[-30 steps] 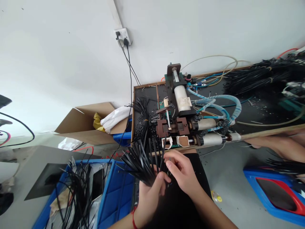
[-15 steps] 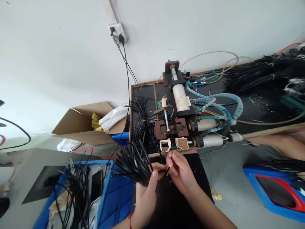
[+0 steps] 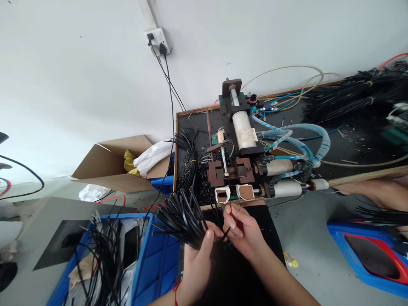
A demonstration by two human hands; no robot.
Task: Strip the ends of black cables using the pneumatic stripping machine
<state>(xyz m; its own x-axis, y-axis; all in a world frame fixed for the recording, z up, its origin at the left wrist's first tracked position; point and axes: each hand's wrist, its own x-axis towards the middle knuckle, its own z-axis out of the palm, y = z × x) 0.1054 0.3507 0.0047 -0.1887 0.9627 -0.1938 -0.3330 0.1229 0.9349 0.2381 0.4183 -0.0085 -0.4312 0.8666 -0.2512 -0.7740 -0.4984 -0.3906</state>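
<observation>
My left hand (image 3: 200,250) is closed around a thick bundle of black cables (image 3: 178,216), whose cut ends fan out to the upper left. Close beside it, my right hand (image 3: 244,229) pinches a single black cable between thumb and fingertips. That cable points up toward the jaws of a pneumatic machine (image 3: 245,131), just above my fingers. At the front of the machine are two white-edged brown pads (image 3: 245,192). Whether the cable's tip is inside the jaws is too small to tell.
A tied cable bundle (image 3: 191,148) and black scraps lie on the bench left of the machine. A blue crate (image 3: 156,263) with cables stands at lower left, a cardboard box (image 3: 102,163) behind it. At right are another person's arm (image 3: 366,189) and a blue-red bin (image 3: 344,250).
The camera view has shifted slightly. My left hand keeps its hold on the bundle, and my right hand stays at the machine's front with its fingers slightly shifted.
</observation>
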